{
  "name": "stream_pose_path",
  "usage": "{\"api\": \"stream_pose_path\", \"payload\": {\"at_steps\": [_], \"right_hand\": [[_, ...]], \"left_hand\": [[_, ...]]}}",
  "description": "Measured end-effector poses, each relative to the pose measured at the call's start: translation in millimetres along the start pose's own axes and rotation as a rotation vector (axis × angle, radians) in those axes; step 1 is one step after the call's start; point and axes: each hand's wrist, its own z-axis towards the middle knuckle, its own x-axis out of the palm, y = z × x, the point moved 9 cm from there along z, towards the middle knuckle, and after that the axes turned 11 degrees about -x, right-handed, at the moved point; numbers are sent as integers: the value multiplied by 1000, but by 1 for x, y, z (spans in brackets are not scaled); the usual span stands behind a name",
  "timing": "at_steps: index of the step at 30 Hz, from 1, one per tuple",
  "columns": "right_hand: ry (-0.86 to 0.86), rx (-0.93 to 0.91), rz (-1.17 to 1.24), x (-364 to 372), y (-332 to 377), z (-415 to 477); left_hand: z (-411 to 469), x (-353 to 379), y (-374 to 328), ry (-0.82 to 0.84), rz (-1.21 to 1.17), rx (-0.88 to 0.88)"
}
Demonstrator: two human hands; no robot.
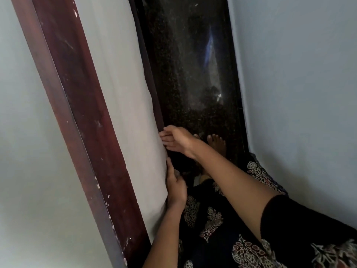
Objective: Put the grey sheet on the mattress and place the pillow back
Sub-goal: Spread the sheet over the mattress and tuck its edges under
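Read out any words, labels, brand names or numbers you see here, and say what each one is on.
None: no readable text shows in this view.
The pale grey sheet, dark red-brown wooden bed frame, black speckled stone floor and pale blue wall bear no writing.
The black garment carries only a floral print; the white marks on the frame are scuffs.

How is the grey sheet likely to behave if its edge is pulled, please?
The sheet is probably floppy: it bends in a soft curve where the right hand and left hand press it. It looks thin and light and lies smooth, so it may slip loose unless tucked.
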Motion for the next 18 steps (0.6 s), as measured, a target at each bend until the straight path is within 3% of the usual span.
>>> {"api": "stream_pose_path", "payload": {"at_steps": [5,10,14,18], "right_hand": [[-78,-10,-131,-21,-12,-7],[-74,-15,-43,-16,-37,-17],[-48,-99,85,7,-48,-28],[-24,-154,80,15,-50,-33]], "left_hand": [[-1,11,3,83,184,55],[-3,21,9,125,364,67],[6,20,27,78,264,44],[7,23,48,145,228,-71]]}}
